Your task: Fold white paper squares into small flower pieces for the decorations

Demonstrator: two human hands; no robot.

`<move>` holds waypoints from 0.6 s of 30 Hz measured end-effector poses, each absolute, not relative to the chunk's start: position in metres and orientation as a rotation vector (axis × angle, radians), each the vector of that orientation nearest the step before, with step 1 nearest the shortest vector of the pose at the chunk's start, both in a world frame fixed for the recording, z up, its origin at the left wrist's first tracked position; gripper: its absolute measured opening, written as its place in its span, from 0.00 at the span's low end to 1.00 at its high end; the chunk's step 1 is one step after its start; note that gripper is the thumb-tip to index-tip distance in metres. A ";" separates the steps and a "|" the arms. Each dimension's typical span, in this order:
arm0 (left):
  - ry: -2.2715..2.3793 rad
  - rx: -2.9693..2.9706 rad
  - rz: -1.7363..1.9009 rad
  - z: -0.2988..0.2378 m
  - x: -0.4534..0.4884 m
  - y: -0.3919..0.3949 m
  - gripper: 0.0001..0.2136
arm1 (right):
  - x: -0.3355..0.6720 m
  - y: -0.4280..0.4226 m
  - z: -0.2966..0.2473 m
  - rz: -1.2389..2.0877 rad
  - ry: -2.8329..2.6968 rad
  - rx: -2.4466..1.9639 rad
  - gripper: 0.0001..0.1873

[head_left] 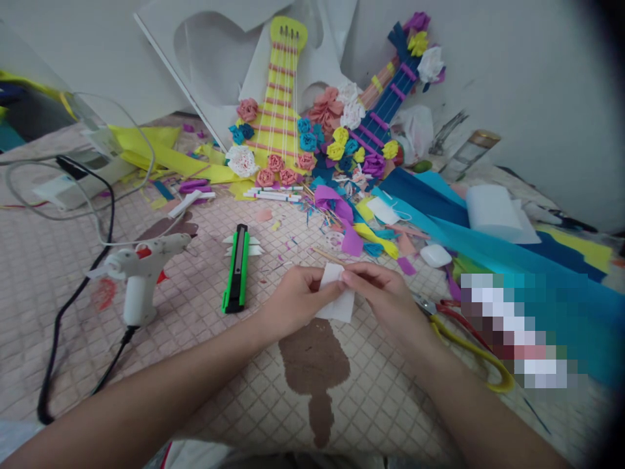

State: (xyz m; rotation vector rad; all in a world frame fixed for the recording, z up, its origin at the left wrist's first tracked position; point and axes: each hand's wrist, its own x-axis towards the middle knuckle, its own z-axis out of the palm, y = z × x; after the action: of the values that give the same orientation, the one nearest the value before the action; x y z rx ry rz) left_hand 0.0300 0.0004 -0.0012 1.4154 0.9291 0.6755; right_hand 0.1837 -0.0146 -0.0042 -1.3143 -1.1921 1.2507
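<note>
Both my hands meet at the middle of the tiled floor on a small white piece of foam sheet [338, 303]. My left hand [293, 301] grips its left side with curled fingers. My right hand [385, 296] pinches its top edge, and a thin wooden stick [326, 255] runs out from under the fingers towards the far left. A green utility knife [236, 268] lies just left of my left hand. A white hot glue gun [141, 270] stands further left, its black cord trailing towards me.
Yellow-handled scissors [469, 339] lie right of my right hand. Blue foam sheets [488, 241] and a white roll [493, 212] fill the right. Two paper-flower guitars [286, 98] lean on the back wall. Scraps litter the floor beyond my hands.
</note>
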 end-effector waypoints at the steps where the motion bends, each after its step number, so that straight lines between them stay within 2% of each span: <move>1: 0.935 1.429 0.675 -0.001 0.030 0.001 0.16 | 0.183 -0.015 -0.005 1.248 -1.191 -1.312 0.07; 18: 0.964 1.496 0.669 -0.001 0.030 0.000 0.14 | 0.183 -0.016 -0.008 1.229 -1.155 -1.309 0.08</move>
State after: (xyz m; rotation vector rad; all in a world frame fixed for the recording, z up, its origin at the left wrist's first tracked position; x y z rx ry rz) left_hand 0.0296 -0.0003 -0.0014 1.4960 0.9642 0.6693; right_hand 0.1829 -0.0160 -0.0082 -1.3086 -1.1551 1.2286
